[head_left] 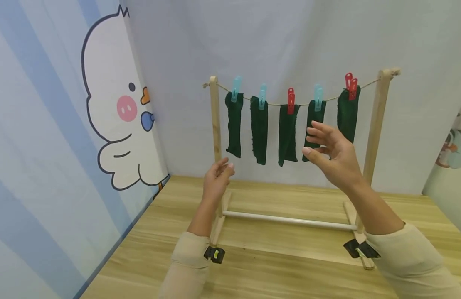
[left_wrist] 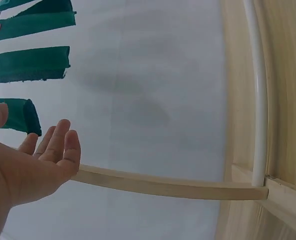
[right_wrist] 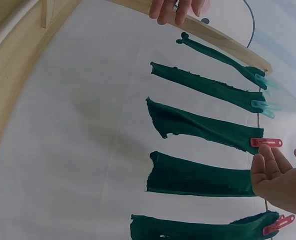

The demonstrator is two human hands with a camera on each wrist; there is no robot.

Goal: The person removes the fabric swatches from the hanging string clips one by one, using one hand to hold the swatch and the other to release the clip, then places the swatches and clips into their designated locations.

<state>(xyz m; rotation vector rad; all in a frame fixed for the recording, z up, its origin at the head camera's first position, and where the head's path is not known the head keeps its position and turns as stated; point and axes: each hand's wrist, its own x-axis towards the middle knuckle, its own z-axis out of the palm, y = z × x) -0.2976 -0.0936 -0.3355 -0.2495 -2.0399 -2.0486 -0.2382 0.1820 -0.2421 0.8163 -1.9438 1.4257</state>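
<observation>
Several dark green cloth strips [head_left: 259, 133] hang in a row from a thin rope [head_left: 331, 99], held by light blue clothespins [head_left: 262, 97] and red clothespins [head_left: 291, 101]. My right hand [head_left: 338, 155] is raised before the two rightmost strips, its fingers loosely bent and nothing in them. It overlaps the lower part of the second strip from the right. Lower down, my left hand [head_left: 216, 180] hovers by the left wooden post [head_left: 215, 120], just below the leftmost strip [head_left: 234, 128]. Its palm [left_wrist: 23, 170] faces up, holding nothing.
The rope runs between two wooden posts, the right one [head_left: 376, 133] partly behind my right arm. A white rod [head_left: 290, 220] joins their feet above the wood-grain table [head_left: 282, 265]. Behind stands a pale backdrop [head_left: 185, 124]; a wall with a cartoon duck [head_left: 114, 95] is at left.
</observation>
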